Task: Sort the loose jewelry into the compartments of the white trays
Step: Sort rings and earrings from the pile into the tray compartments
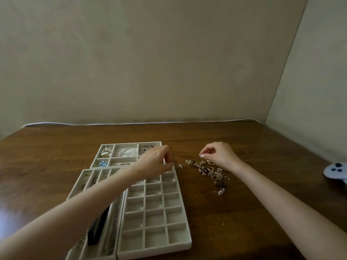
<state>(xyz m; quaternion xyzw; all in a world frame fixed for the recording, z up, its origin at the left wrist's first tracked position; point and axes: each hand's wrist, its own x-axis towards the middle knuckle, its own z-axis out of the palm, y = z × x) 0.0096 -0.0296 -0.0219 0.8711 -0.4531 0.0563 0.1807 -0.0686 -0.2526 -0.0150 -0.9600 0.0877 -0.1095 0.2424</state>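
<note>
Both hands are out over the dark brown wooden table (244, 212). The left hand (155, 162) reaches across to twelve o'clock of the white grid tray of small square compartments (154, 251). Its fingers are curled down over the tray's far right corner, and I can't tell whether they hold a piece.

The right hand (218, 154) hovers at twelve o'clock of the scattered pile of loose gold and silver rings and earrings (210, 172). Thumb and forefinger tip (202, 155) are drawn together in a pinch, but anything between them is too small to make out.

The pile lies on bare wood at three o'clock of the grid tray, apart from it and trailing toward five o'clock. One small stray earring (180, 166) sits between the pile and the tray's corner.

At nine o'clock of the grid tray, touching it, the white tray of long narrow slots (75, 184) holds chains and a dark strap-like item (98, 227). At twelve o'clock, the white tray of larger compartments (131, 143) carries pale beaded pieces (127, 152) and a blue piece (102, 163).

Far out at three o'clock, at the frame edge, lies a pale grey-blue soft object with dark dots (336, 172).
</note>
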